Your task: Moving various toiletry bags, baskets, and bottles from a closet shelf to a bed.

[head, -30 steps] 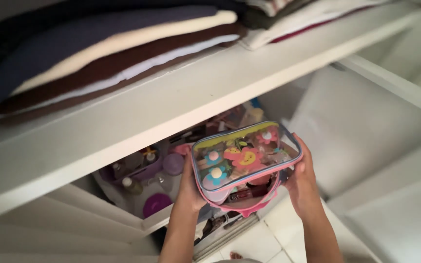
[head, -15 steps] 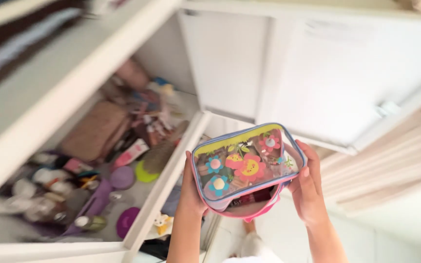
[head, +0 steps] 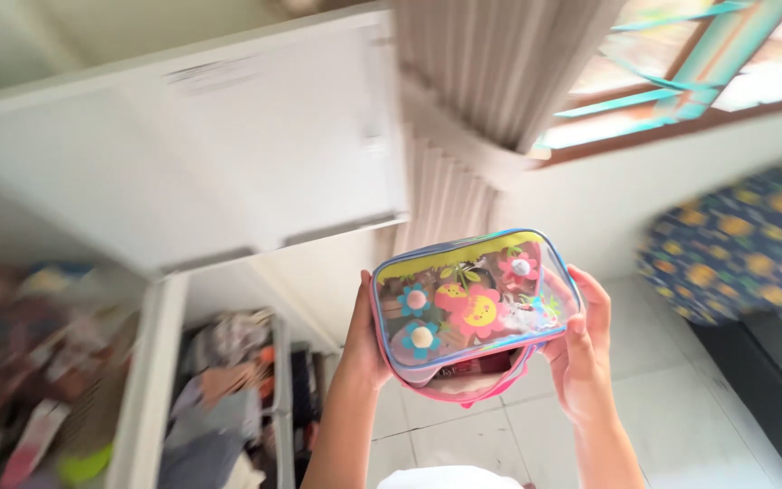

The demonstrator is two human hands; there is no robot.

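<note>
Fingers of the left hand (head: 361, 340) and right hand (head: 581, 353) were closed on opposite ends of the pouch (head: 474, 311), likely to keep its clear flowered face level. The pouch sat between both palms, above the floor (head: 681, 426), beside the open wardrobe (head: 151, 389).

Pouch (head: 474, 308) glossy clear plastic; curtain (head: 491, 100) matt pleated cloth

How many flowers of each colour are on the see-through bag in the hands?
On the clear bag, held by the left hand and right hand:
Blue flowers: 2
Pink flower: 1
Red flower: 1
Total: 4
</note>
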